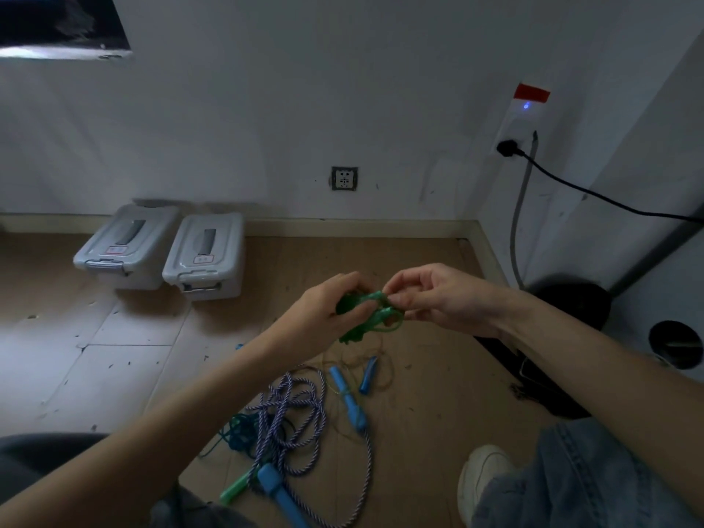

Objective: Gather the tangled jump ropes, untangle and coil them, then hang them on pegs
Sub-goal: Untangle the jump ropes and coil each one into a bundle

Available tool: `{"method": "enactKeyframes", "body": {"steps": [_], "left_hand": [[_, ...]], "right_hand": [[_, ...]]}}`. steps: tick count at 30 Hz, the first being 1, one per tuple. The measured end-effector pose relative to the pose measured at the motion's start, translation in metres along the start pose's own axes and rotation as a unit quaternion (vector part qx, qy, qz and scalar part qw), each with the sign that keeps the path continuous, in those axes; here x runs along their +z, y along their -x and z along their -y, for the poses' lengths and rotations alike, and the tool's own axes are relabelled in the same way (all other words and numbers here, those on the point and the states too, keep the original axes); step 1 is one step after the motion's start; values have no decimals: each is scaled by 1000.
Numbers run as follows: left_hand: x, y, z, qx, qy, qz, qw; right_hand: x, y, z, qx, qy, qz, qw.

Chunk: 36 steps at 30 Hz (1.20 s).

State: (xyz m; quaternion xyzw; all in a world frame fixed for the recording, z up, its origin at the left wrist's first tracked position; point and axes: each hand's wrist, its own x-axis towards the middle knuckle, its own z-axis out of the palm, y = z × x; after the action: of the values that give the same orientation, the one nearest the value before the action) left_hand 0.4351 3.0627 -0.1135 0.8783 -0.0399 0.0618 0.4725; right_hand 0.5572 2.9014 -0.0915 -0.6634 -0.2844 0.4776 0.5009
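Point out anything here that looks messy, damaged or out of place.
The purple-and-white braided jump rope sprawls on the floor, snarled with a teal cord. Both hands, left hand and right hand, work a knotted green rope. The wall outlet sits crooked.

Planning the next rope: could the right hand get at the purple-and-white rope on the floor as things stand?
Probably not yet: the right hand pinches the green rope with the left hand. Otherwise nothing blocks the purple-and-white rope below.

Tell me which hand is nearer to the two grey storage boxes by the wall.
Left. The left hand holds the green rope on the side toward the grey storage boxes. The right hand pinches the same rope farther from them, toward the corner.
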Motion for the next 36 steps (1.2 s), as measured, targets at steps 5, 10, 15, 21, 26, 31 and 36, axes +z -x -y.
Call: {"method": "enactKeyframes", "body": {"steps": [5,10,15,21,26,31,36], "left_hand": [[-1,1,1,16,-64,-6,998],[-2,-1,4,-4,-83,-17,996],[3,1,9,14,-159,-1,987],[3,-2,14,-2,-170,-18,985],[-1,-7,12,-71,29,8,997],[-2,-7,12,-47,78,31,995],[1,-3,19,-71,51,43,995]], "right_hand": [[3,0,-3,-19,-2,-21,1000],[3,3,0,-32,-60,16,998],[10,-2,-5,13,-12,-13,1000],[19,-5,-6,-41,-13,-104,994],[18,-5,-1,-36,-136,-107,984],[18,1,5,-9,-201,-7,980],[17,0,6,-42,51,-67,996]]}}
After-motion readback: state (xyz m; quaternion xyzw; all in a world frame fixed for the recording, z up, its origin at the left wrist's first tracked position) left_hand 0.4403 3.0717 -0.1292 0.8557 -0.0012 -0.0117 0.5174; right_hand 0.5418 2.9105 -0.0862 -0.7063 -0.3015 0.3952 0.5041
